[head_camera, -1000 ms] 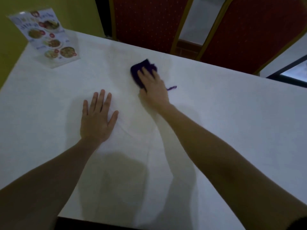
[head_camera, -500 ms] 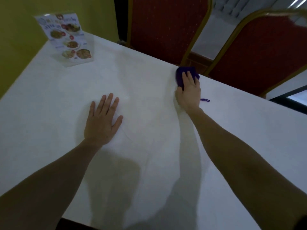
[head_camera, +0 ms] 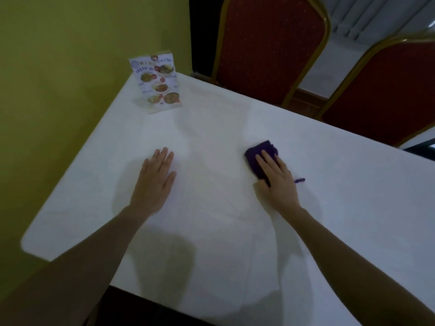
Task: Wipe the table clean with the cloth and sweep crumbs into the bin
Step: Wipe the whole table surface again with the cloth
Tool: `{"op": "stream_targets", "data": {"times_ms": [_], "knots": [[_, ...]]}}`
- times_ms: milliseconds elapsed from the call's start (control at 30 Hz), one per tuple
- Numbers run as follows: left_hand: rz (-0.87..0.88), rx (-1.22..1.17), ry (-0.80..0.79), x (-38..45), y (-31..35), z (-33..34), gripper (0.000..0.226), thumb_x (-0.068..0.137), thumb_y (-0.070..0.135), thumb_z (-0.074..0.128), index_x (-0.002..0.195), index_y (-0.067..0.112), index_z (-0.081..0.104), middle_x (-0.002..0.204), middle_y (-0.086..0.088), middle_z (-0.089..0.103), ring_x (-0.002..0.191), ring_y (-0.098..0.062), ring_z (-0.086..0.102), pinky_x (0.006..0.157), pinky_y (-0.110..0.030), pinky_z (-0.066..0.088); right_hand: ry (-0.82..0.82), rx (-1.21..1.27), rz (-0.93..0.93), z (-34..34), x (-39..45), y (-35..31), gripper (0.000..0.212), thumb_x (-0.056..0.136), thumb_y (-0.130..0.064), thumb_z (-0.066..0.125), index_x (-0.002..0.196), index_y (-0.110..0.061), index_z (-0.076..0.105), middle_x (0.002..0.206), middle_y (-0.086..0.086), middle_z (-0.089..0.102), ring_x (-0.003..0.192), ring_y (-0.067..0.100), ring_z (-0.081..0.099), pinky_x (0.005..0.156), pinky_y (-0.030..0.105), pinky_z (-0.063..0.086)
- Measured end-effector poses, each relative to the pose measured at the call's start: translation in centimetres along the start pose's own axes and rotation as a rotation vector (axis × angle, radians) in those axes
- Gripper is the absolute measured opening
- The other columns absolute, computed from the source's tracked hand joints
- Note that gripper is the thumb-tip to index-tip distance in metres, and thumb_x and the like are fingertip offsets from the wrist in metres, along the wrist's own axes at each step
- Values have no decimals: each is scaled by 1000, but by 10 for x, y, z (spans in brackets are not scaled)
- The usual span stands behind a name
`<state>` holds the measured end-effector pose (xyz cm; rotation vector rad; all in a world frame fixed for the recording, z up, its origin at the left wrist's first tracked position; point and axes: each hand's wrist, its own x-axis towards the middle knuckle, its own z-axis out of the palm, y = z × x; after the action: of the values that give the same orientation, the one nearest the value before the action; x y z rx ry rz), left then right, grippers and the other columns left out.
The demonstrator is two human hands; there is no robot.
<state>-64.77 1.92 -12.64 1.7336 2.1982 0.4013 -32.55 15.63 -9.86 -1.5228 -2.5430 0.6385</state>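
A yellow-green wall [head_camera: 58,78] is running along the left side of the white table [head_camera: 211,142]. A picture menu card [head_camera: 157,84] is standing tilted near the table's far left corner. The left hand [head_camera: 154,184] is lying flat on the tabletop, palm down, fingers spread open and gripping nothing. To its right, well apart, the right hand [head_camera: 276,178] is pressing flat on a purple cloth [head_camera: 260,156], fingers extended over it rather than curled around it (a loose purple thread [head_camera: 299,180] is trailing out by the hand's outer edge). The cloth is resting on the table's middle. Two red chairs [head_camera: 266,43] are standing behind the far edge.
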Motion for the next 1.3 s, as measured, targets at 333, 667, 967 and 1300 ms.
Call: {"op": "stream_targets", "data": {"times_ms": [333,667,967,1300], "knots": [[-214,230,116,-78,-123,-36,67,100,45,23,156,8,23,164,-12,20,151,-29,19,121,-54,11,113,-2,196,26,146,-97,61,96,-24,42,154,-17,24,162,4,19,147,37,12,117,49,21],[-200,267,165,-83,-128,-30,66,101,44,29,157,10,22,164,-11,22,152,-27,20,122,-53,14,-42,-51,-272,85,50,-166,58,93,-26,48,150,-23,36,157,-3,32,148,26,19,116,38,20],[-224,237,118,-80,-132,-32,66,101,45,23,158,13,18,165,-7,17,153,-25,14,122,-52,10,122,3,162,55,83,-130,61,94,-21,46,153,-22,29,161,1,25,148,29,14,119,47,17],[-205,164,168,-128,-150,-34,61,102,36,26,156,8,23,163,-11,23,152,-27,18,123,-49,13,-95,-37,-283,123,59,-279,57,97,-25,47,152,-22,32,160,0,27,149,30,15,115,45,22]]}}
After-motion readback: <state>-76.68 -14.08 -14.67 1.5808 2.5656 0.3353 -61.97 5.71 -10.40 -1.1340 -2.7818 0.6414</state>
